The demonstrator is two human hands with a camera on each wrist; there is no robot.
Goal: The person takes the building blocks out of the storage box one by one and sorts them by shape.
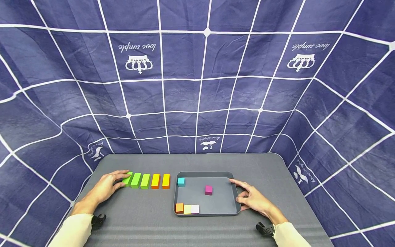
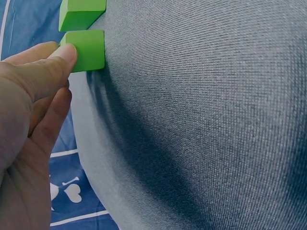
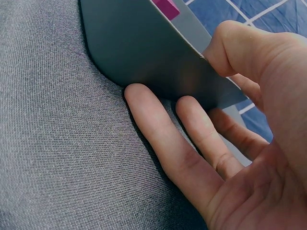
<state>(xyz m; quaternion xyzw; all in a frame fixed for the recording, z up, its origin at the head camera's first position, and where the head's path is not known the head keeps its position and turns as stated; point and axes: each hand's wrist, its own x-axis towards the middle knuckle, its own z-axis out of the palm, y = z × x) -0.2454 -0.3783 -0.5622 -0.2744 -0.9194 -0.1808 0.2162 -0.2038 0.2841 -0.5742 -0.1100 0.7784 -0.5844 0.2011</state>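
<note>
My left hand (image 1: 106,185) pinches the leftmost green block (image 2: 91,51) between thumb and fingers, at the left end of a row. Beside it stand two more green blocks (image 1: 135,180) and two yellow-topped orange blocks (image 1: 155,181). At the right end of a grey tray (image 1: 220,204), my right hand (image 1: 253,199) grips the wall. In the right wrist view its thumb (image 3: 230,48) hooks over the rim while fingertips touch the outer wall low down. Inside the tray lie a magenta cube (image 1: 208,190) near the middle and a cyan cube (image 1: 181,182) at the far left corner.
Along the tray's near left side sit an orange cube (image 1: 179,208), a pale yellow cube (image 1: 187,209) and a white cube (image 1: 195,209). Grey cloth covers the table (image 1: 148,216). A blue curtain (image 1: 185,96) with white lines hangs behind and at both sides.
</note>
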